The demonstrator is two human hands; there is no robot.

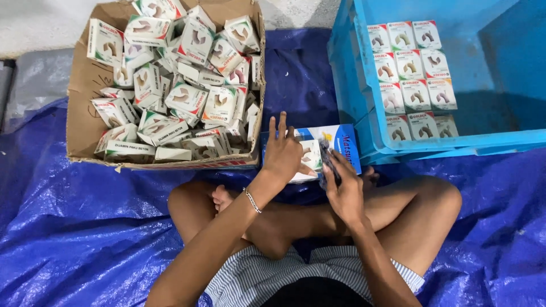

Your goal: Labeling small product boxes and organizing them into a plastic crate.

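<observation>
Blue tarpaulin [68, 227] lies under you as your left hand [282, 153] presses, fingers spread, on a small white box [310, 154] atop a blue carton [341, 142]; your right hand [343, 190] grips a dark tool [329, 162]. Beside them stand a cardboard box [82, 91] and blue crate [364, 131] holding more white boxes.

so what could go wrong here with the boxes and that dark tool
The left hand presses a small white box on the blue pack while the right hand works a dark tool right beside the left fingers; a slip might catch them. The pack sits by the crossed legs, so it could shift under pressure. The cardboard box is heaped loosely; boxes there may get crushed.
</observation>
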